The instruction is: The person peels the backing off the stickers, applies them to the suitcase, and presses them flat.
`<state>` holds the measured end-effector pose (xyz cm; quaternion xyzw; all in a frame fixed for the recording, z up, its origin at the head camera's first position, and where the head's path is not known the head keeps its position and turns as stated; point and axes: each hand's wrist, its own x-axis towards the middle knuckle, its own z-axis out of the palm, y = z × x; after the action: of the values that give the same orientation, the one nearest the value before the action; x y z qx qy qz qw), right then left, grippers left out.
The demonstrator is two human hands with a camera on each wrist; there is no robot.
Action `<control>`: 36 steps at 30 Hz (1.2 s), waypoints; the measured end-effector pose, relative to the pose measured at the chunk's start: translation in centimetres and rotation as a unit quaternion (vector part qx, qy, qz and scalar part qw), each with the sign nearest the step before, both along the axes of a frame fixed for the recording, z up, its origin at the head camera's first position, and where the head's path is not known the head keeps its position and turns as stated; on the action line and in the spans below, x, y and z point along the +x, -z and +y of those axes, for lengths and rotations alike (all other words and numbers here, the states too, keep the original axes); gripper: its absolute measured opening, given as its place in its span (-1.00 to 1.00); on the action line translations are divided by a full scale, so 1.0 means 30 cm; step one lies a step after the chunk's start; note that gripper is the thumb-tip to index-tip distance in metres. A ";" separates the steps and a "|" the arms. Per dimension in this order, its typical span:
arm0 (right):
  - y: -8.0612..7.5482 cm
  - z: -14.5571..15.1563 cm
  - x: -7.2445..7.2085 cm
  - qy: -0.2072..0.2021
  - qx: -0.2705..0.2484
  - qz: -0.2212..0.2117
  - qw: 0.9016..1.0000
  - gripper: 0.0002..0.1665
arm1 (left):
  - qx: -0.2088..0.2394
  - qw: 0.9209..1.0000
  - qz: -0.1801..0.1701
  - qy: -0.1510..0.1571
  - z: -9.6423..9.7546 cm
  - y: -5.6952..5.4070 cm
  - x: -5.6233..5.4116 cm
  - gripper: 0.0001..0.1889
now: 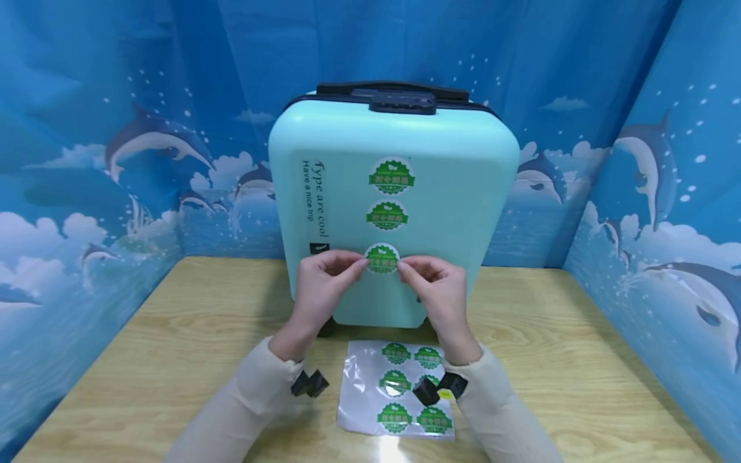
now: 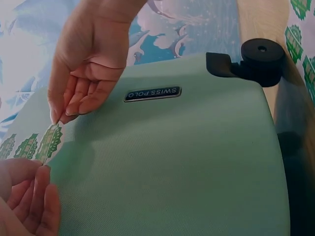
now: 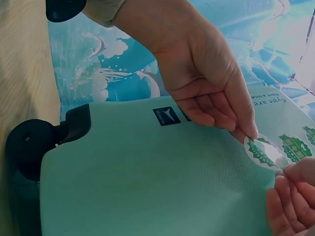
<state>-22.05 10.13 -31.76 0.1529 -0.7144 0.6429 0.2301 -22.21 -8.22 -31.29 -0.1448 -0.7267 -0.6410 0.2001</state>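
A round green-and-white sticker (image 1: 382,259) is held by its two sides in front of a mint-green suitcase (image 1: 451,212). My left hand (image 1: 321,283) pinches its left edge between thumb and forefinger, and my right hand (image 1: 441,289) pinches the right edge likewise. Whether its back touches the shell, I cannot tell. Above it, two matching stickers, an upper one (image 1: 392,177) and a lower one (image 1: 386,215), lie flat on the suitcase in a column. Both wrist views show the fingertips on opposite sides of the held sticker (image 2: 50,141).
On the wooden table (image 1: 220,341), below my forearms, lies a glossy sticker sheet (image 1: 361,392) with several green stickers. The suitcase stands upright on black wheels (image 2: 263,59), its dark handle (image 1: 402,101) on top. A blue dolphin-print curtain (image 1: 231,58) surrounds the table's back and sides.
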 end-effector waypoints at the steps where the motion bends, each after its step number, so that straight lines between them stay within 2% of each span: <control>1: -0.002 -0.002 -0.001 0.005 0.000 0.002 1.000 -0.80 | -0.002 1.000 0.010 -0.004 0.002 0.000 -0.002 -0.87; 5: -0.010 -0.010 -0.002 0.023 0.000 0.001 1.000 -0.83 | -0.003 0.999 0.041 -0.013 0.008 0.001 -0.006 -0.87; 10: -0.041 -0.028 0.022 0.034 -0.004 0.006 0.999 -0.87 | 0.003 0.998 0.055 -0.017 0.011 0.000 -0.009 -0.88; 15: -0.085 -0.050 0.063 0.041 0.001 0.014 0.999 -0.88 | 0.003 0.998 0.055 -0.023 0.014 -0.006 -0.007 -0.88; 18: -0.090 -0.054 0.067 0.043 0.001 0.013 0.999 -0.88 | 0.005 0.999 0.046 -0.026 0.015 -0.006 -0.007 -0.86; 23: -0.091 -0.058 0.066 0.039 -0.007 0.008 0.999 -0.86 | 0.005 0.999 0.028 -0.032 0.017 -0.005 -0.012 -0.87; 30: -0.029 -0.040 0.003 0.032 -0.028 0.004 0.999 -0.81 | 0.004 0.999 0.010 -0.040 0.019 -0.011 -0.017 -0.88; 36: -0.017 -0.042 -0.008 0.025 -0.035 0.014 0.999 -0.79 | 0.006 0.999 -0.002 -0.042 0.020 -0.014 -0.023 -0.88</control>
<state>-22.29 8.87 -31.25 0.1354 -0.6919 0.6592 0.2615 -22.90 -7.62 -30.86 -0.1116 -0.7284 -0.6371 0.2259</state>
